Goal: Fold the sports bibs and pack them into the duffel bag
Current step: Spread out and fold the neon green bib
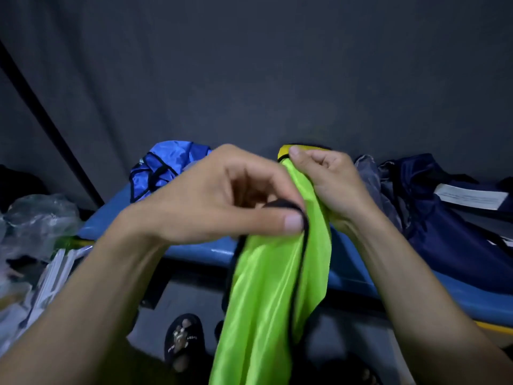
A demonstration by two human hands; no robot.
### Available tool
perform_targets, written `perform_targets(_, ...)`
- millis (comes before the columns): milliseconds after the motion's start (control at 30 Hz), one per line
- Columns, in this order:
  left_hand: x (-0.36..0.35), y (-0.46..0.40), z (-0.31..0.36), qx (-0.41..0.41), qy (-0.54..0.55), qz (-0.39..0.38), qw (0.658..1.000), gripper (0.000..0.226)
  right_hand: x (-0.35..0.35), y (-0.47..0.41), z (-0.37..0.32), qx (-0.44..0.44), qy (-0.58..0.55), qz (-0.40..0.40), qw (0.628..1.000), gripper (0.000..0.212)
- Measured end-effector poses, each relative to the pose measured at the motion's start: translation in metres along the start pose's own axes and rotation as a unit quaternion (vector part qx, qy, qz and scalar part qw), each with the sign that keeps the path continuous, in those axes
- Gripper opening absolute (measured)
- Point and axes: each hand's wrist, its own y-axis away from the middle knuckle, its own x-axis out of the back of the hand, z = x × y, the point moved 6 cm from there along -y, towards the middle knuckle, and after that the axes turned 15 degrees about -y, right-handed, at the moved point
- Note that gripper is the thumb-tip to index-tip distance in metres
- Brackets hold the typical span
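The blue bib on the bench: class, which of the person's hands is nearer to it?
Left. The left hand is just right of the blue bib; the right hand is farther right.

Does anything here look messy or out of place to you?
Somewhat. The blue bib lies crumpled, not folded, on the blue bench. The green bib hangs bunched between the left hand and right hand. Nothing looks torn or spilled.

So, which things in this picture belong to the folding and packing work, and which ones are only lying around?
Part of the job:
- green bib, held up by the left hand and right hand
- blue bib on the blue bench
- yellow bib, mostly hidden
- navy duffel bag

Just lying about:
- clear plastic wrapping, left
- black sandal on the floor
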Motion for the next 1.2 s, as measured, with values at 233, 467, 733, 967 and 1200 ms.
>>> perform_targets(233,0.007,-0.018,-0.05,0.067,-0.126,0.175,0.974,0.013,-0.014,0.006,0.0,-0.073,-0.127,-0.112,0.983,0.021)
perform_targets(467,0.005,-0.014,-0.064,0.103,0.027,0.06,0.993,0.011,-0.016,0.012,-0.008,-0.009,-0.076,-0.156,0.985,0.016)
perform_targets(733,0.013,-0.012,-0.074,0.112,0.023,0.055,0.992,0.027,-0.022,0.022,-0.001,-0.011,0.056,-0.22,0.974,0.022)
perform_targets(967,0.026,-0.012,-0.083,0.123,-0.018,0.135,0.983,0.017,-0.023,0.028,0.02,-0.048,0.052,-0.251,0.965,0.071)
perform_targets(1200,0.065,0.01,-0.116,0.182,-0.028,0.322,0.929,0.013,0.01,0.032,0.039,-0.073,0.088,-0.247,0.962,0.034)
